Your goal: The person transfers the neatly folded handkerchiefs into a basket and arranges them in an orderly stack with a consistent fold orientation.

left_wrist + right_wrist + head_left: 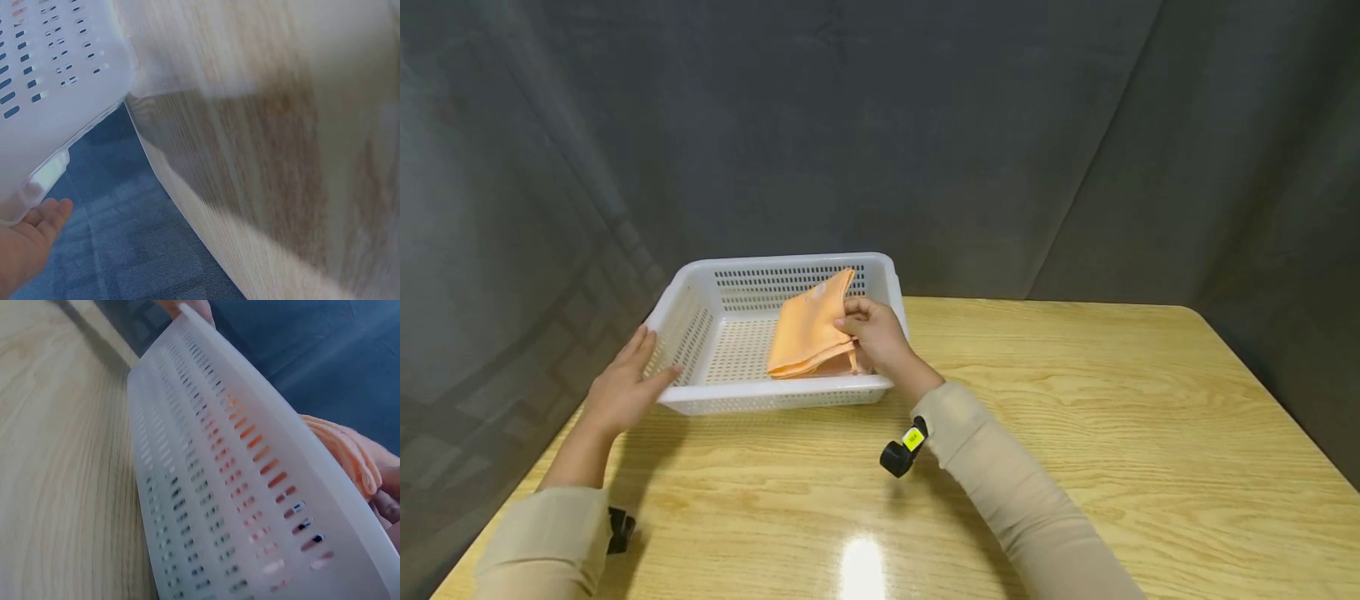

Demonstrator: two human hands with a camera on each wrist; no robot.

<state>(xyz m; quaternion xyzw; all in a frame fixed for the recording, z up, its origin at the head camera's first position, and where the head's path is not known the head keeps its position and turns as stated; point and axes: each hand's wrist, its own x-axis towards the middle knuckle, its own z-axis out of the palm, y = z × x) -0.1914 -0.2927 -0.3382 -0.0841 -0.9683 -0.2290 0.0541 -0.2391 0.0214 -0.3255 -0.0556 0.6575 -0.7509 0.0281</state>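
Note:
A white perforated plastic basket point(778, 387) stands at the table's back left. My left hand point(625, 383) grips its left rim near the front corner, the thumb over the edge; in the left wrist view the fingers point(53, 215) lie by the outer side of the rim. My right hand point(880, 333) reaches into the basket's right end and pinches a folded orange cloth point(808, 325) between thumb and fingers. The cloth leans inside, its upper corner near the back wall. From the right wrist, folded layers of the cloth point(344, 450) show above the rim, orange showing through the slots.
The basket rests on a light wood-grain table point(1075, 433), close to its left edge. A dark grey curtain point(925, 150) hangs behind and along both sides. Black wrist cameras point(904, 450) are strapped by both beige sleeves.

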